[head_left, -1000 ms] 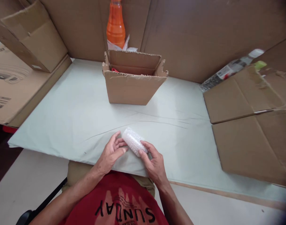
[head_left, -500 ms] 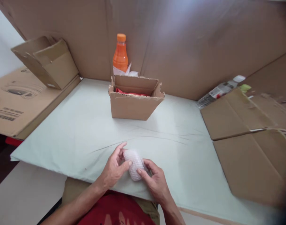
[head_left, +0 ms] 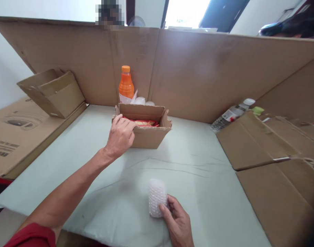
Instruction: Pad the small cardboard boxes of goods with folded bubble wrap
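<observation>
My right hand point(head_left: 177, 219) pinches a small bubble-wrapped item point(head_left: 157, 197) by its right side, over the near part of the table. What the bubble wrap covers cannot be made out. Stretched forward, my left hand point(head_left: 120, 134) grips the left front rim of an open cardboard box point(head_left: 148, 138), fingers hooked over the edge and thumb toward the front wall. Red packets point(head_left: 143, 122) show inside the box.
An orange-capped bottle point(head_left: 126, 85) and white wrapped things point(head_left: 140, 100) stand behind the box. A clear bottle point(head_left: 231, 115) leans at right beside flattened cardboard point(head_left: 277, 192). Another open carton point(head_left: 61, 96) sits on a large printed box point(head_left: 15, 137) at left. Cardboard walls point(head_left: 210, 75) enclose the back.
My left hand has let go of the bubble-wrapped item and reached forward to the box rim. The right hand keeps the item. My view has tilted up, showing the room beyond the cardboard wall.
</observation>
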`<action>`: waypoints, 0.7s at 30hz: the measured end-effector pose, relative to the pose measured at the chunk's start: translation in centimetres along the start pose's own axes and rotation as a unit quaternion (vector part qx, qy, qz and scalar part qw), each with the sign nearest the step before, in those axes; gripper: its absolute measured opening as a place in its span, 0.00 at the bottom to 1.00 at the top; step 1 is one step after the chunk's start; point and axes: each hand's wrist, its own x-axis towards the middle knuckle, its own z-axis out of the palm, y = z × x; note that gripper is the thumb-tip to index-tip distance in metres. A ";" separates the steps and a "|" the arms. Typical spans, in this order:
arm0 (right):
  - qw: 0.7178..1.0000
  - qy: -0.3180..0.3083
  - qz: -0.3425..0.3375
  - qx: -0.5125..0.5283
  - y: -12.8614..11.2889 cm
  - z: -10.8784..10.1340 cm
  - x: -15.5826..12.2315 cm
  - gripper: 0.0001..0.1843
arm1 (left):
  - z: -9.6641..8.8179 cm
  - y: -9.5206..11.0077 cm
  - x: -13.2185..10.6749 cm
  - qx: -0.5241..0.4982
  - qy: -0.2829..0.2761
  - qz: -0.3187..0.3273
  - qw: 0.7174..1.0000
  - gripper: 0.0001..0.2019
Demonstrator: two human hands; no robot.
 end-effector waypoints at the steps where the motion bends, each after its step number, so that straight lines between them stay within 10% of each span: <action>1: 1.000 0.000 0.005 0.016 0.0 0.0 0.0 0.20 | -0.1 0.0 -0.2 -0.003 0.000 0.008 1.000 0.13; 6: 0.992 0.026 0.062 0.106 0.0 -0.8 0.5 0.21 | -4.4 1.8 -4.1 -0.031 -0.007 0.041 0.999 0.13; 13: 0.953 0.272 0.025 0.131 -1.3 -4.3 2.2 0.27 | -12.4 3.4 -10.8 -0.097 -0.098 0.049 0.989 0.17; 21: 0.945 0.283 -0.147 0.069 -10.4 -5.3 2.1 0.24 | -13.4 2.4 -13.6 -0.114 -0.065 0.007 0.991 0.15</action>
